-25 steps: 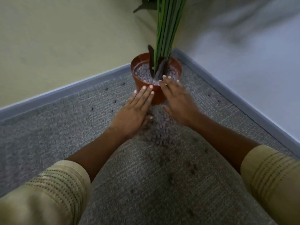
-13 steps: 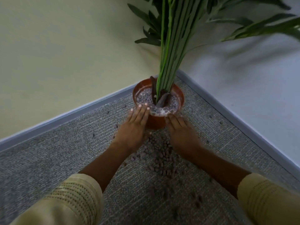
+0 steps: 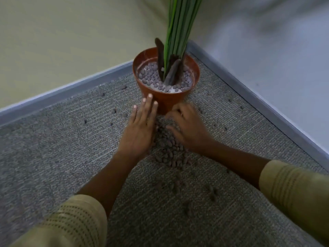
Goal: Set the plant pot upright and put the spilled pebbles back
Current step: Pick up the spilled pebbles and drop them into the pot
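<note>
A terracotta plant pot [image 3: 167, 100] stands upright in the room's corner, holding green stalks [image 3: 179, 24] and grey-brown pebbles [image 3: 151, 75]. A heap of spilled pebbles [image 3: 170, 148] lies on the carpet just in front of the pot. My left hand [image 3: 142, 129] lies flat with straight fingers on the carpet at the heap's left edge, its fingertips close to the pot's base. On the heap's right side, my right hand [image 3: 187, 129] has its fingers curled down into the pebbles; I cannot see whether it holds any.
Stray pebbles [image 3: 114, 111] dot the grey carpet [image 3: 53, 148] left and right of the pot. A grey skirting strip [image 3: 71, 90] runs along the yellow wall at the left and the white wall [image 3: 276, 59] at the right. Tan sleeves cover both forearms.
Both hands have dropped from the pot's rim and sides to the carpet. The right hand's fingers have curled into the pebble heap. The view has tilted down.
</note>
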Tool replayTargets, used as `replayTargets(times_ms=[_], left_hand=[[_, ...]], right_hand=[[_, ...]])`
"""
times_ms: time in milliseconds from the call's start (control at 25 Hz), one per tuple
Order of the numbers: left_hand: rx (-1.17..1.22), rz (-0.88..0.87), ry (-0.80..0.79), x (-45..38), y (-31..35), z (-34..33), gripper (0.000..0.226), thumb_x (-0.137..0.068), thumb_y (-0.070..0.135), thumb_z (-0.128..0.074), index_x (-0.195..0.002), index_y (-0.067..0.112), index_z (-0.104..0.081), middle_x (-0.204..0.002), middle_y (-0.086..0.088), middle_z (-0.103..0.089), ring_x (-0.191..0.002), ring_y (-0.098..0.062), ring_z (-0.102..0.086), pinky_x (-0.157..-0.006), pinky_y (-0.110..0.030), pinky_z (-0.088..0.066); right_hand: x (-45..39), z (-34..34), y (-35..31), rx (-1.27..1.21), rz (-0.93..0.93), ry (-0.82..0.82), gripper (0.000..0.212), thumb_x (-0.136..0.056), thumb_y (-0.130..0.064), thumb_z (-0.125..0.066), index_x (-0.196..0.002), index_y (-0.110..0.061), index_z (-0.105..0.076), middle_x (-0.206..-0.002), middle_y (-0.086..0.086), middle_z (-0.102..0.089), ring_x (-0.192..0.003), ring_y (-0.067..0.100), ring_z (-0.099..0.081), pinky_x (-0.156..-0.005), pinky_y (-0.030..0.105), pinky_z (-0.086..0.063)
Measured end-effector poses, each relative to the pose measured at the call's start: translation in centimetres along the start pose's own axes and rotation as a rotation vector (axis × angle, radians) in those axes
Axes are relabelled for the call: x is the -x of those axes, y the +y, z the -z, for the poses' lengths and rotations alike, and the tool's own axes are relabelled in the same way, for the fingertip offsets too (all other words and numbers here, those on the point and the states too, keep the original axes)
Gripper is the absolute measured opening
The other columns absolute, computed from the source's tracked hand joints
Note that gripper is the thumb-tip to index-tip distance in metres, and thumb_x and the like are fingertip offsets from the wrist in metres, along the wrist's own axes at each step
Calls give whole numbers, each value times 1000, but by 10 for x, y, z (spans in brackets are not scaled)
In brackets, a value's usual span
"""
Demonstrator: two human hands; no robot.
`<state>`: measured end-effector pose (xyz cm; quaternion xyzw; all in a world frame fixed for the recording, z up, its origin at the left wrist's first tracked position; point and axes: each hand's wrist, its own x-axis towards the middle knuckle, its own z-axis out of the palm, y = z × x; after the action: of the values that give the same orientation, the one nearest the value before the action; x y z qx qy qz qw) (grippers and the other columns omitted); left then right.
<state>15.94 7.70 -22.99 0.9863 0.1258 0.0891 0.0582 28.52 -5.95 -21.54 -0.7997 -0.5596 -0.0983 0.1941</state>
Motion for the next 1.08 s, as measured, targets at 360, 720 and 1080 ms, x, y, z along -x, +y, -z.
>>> replayTargets(times_ms=[360, 720, 1080], left_hand=[[109, 180, -430, 48, -20, -16, 50, -93, 26, -48, -142, 27, -39, -151, -10, -31, -135, -31, -36, -109, -43, -36], [13, 54, -526, 63, 7, 3, 40, -95, 11, -42, -133, 19, -45, -129, -11, -43, -114, -30, -55, -93, -38, -46], [46, 84, -546, 60, 11, 8, 36, -96, 21, -44, -130, 31, -50, -127, -9, -43, -117, -30, -51, -93, -40, -46]], right_hand=[[3, -34, -2, -224, -85, -588, 23, -71, -25, -76, -92, -23, -70, -99, 5, -57, -98, 20, -51, -86, 34, -45], [5, -10, -7, -223, -418, -657, 13, -75, 1, -67, -83, -4, -76, -77, 1, -71, -65, -2, -55, -58, 1, -40], [15, -10, -3, -657, -708, -564, 18, -69, 11, -71, -87, 11, -70, -66, 7, -66, -52, 10, -61, -54, 21, -56]])
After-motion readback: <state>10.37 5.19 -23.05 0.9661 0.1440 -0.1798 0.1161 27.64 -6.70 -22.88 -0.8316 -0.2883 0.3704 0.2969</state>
